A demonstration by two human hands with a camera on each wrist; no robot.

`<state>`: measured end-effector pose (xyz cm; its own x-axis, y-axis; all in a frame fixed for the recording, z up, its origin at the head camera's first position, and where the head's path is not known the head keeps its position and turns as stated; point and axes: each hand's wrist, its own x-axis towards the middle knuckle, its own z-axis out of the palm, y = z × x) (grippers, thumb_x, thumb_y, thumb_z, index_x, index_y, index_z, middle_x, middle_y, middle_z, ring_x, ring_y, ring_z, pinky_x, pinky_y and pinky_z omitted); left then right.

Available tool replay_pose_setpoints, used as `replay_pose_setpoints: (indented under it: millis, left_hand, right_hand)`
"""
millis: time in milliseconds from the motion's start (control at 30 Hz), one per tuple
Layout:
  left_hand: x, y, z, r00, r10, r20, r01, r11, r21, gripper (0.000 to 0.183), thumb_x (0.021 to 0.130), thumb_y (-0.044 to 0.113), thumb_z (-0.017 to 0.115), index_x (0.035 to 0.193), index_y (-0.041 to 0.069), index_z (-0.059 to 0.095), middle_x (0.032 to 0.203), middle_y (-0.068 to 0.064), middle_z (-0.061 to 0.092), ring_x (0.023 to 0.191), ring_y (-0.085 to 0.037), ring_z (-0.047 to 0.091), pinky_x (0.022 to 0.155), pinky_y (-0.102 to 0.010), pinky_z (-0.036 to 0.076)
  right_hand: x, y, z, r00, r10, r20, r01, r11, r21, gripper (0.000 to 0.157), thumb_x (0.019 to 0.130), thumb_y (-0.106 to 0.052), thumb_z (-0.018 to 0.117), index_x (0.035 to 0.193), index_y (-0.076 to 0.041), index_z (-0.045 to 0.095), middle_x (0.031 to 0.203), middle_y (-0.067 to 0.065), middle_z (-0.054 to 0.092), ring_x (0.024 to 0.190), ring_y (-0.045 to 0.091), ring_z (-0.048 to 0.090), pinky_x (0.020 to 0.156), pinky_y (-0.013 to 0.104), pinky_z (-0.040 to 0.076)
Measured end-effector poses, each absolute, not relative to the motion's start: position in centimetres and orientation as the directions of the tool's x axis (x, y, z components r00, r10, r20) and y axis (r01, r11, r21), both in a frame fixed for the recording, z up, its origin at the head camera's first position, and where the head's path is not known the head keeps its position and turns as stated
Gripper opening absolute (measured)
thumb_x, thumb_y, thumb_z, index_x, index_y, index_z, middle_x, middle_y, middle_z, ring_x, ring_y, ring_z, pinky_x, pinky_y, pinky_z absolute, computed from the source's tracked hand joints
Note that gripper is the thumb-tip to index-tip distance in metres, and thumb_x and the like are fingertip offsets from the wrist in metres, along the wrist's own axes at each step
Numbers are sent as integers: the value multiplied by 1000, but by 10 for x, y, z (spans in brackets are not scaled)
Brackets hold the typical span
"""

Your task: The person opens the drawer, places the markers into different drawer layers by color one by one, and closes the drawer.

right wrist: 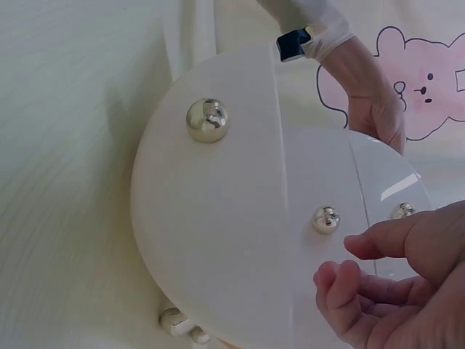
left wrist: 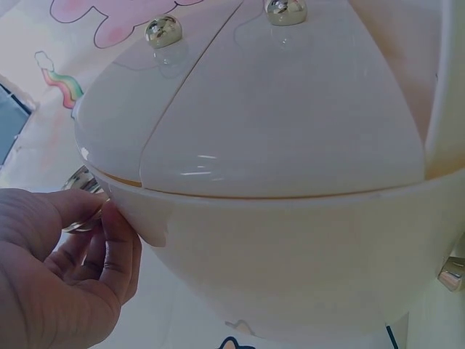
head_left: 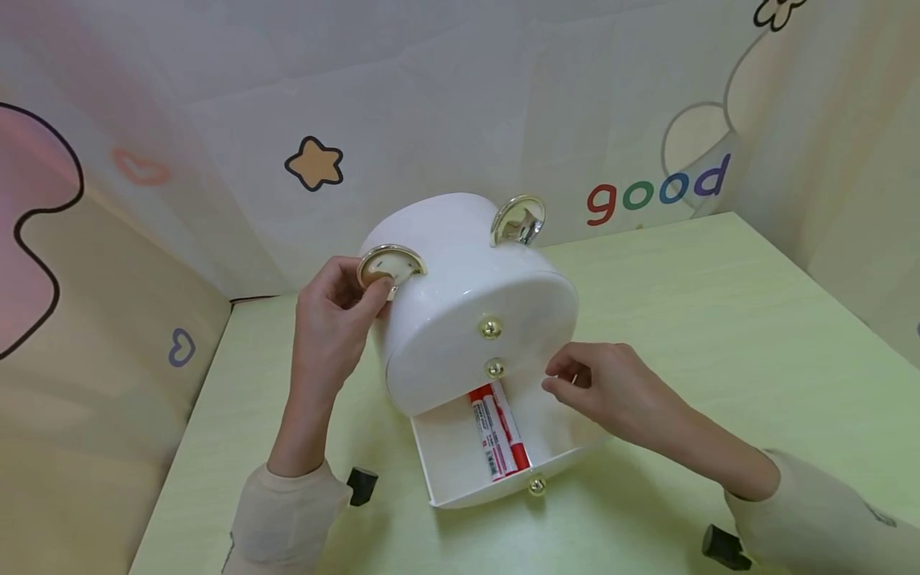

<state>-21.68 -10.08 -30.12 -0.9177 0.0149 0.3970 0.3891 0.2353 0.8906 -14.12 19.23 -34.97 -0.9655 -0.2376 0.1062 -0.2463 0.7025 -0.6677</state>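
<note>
A white rounded storage box [head_left: 438,231] with gold ears and round gold knobs stands on the table. My left hand [head_left: 327,339] pinches the box's left gold ear [head_left: 394,255] between thumb and fingers. In the left wrist view the same hand [left wrist: 73,269] grips that ear beside the white shell. The bottom drawer [head_left: 446,459] is pulled out, and red-and-white marker pens [head_left: 496,431] lie inside it. My right hand [head_left: 611,391] hovers over the drawer's right side, its fingers loosely bent and holding nothing. In the right wrist view, a gap separates its thumb and fingertips.
Pale green tabletop [head_left: 719,343] extends around the box. A printed cloth backdrop [head_left: 446,88] rises behind it and along both sides. The right gold ear [head_left: 521,220] sticks up from the box top, and the drawer knob [head_left: 537,485] juts out in front.
</note>
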Motion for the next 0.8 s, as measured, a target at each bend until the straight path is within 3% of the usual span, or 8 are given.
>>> replay_pose_setpoints:
  millis: [633,800]
  left_hand:
    - [-216,-100,-300,-924,5,383,374,232,898,14,96,6,72,105,-2,64,89,-7,66,75,-17,64,69,-21,60]
    - [-216,-100,-300,-927,5,375,366,231,901,14,96,6,72,106,-2,64,90,-7,66,76,-17,64,69,-21,60]
  right_hand:
    - [-108,198,-349,-949,-240,206,-312,611,-727,5,96,-17,75,100,-13,73,83,-10,66,73,8,59,61,21,55]
    - [-98,197,-353,-932,-238,272,-362,587,-725,5,95,-14,77,95,-17,74,79,-13,66,69,5,59,57,21,54]
